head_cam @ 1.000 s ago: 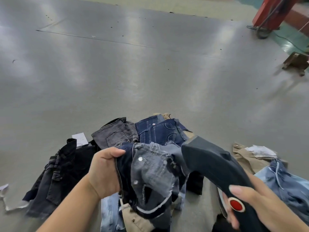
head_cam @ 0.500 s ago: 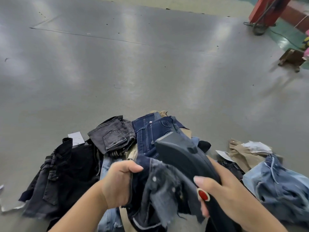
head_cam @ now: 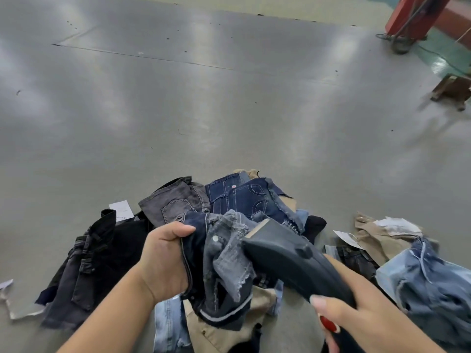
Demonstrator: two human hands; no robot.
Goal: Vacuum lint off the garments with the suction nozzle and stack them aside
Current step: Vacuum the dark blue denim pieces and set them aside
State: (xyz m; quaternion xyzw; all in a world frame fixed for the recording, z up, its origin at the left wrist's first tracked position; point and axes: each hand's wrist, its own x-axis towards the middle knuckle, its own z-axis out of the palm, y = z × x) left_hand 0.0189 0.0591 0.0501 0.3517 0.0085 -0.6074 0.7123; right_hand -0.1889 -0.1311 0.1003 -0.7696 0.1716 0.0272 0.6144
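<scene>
1. Denim garment (head_cam: 224, 266): dark blue with a paler grey-blue inside face, frayed raw edges and a metal button. It is held up off the floor (head_cam: 178, 110), above the heap, bunched in the left hand (head_cam: 165, 261), whose fingers are curled round a thick fold near the waistband. Judged soft and limp but fairly heavy for cloth; it will sag and fold wherever it is unsupported, so grip at the seamed waistband, not the fraying hem.
2. Suction nozzle (head_cam: 288, 258): dark rigid plastic, its flat mouth pressed against the garment. The right hand (head_cam: 356, 314) wraps the handle, thumb beside a red button (head_cam: 328, 324). Judged stiff and light enough for one hand.
3. Heap of jeans (head_cam: 237, 200): black, grey, blue and khaki pieces lying loose on the floor, with paper tags among them.
</scene>
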